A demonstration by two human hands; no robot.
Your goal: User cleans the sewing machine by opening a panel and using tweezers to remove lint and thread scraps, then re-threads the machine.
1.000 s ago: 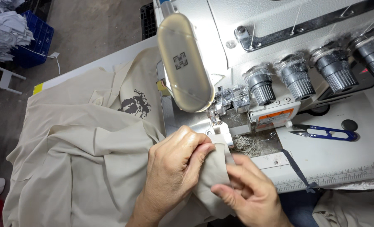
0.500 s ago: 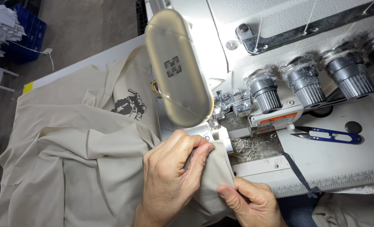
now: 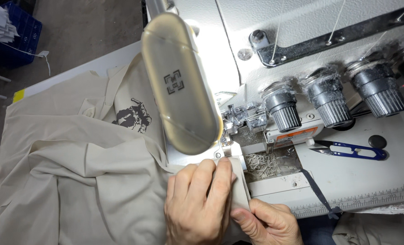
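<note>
The left hand (image 3: 197, 204) lies flat, fingers together and stretched forward, pressing down on a folded edge of the beige cotton garment (image 3: 75, 181) just in front of the machine's metal presser foot (image 3: 226, 144). Beside it the right hand (image 3: 268, 222) is curled nearly closed — thumb and fingers pinching the same fold from the near side. The garment spreads away to the left over the white table (image 3: 374, 177), a dark printed figure (image 3: 131, 117) showing on its upper part. Above the hands rises the white industrial sewing machine (image 3: 302, 36), with an oblong cream lamp housing (image 3: 179, 81) hanging over the cloth and a row of dark ribbed tension knobs (image 3: 329, 97) furred with lint. To the right — well apart from the hands — blue-handled thread snips (image 3: 349, 151) lie on the table.
</note>
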